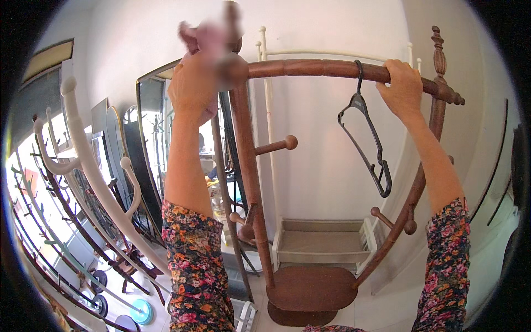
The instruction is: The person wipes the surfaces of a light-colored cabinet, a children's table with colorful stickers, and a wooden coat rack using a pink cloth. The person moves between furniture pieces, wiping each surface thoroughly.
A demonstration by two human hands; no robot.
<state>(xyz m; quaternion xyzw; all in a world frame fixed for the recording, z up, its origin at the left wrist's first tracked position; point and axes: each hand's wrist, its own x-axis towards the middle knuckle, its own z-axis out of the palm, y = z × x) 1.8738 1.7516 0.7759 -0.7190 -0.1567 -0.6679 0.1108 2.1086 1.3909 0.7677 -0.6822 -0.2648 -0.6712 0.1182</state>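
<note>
A brown turned-wood clothes rack (319,67) stands before me, with pegs on its posts and an oval wooden shelf (313,288) low between them. My left hand (193,85) is raised at the top of the left post, with a pink cloth (209,112) at it; part of this area is blurred. Around the right part of the top rail, my right hand (401,87) has its fingers closed. A black plastic hanger (369,128) hangs from the rail, just left of my right hand.
Behind the rack are a white metal frame (332,54) and a pale shelf unit (319,253) near the wall. On the left stand a white coat stand (97,157), several darker coat stands and framed mirrors (150,120). A blue round base (141,312) rests on the floor.
</note>
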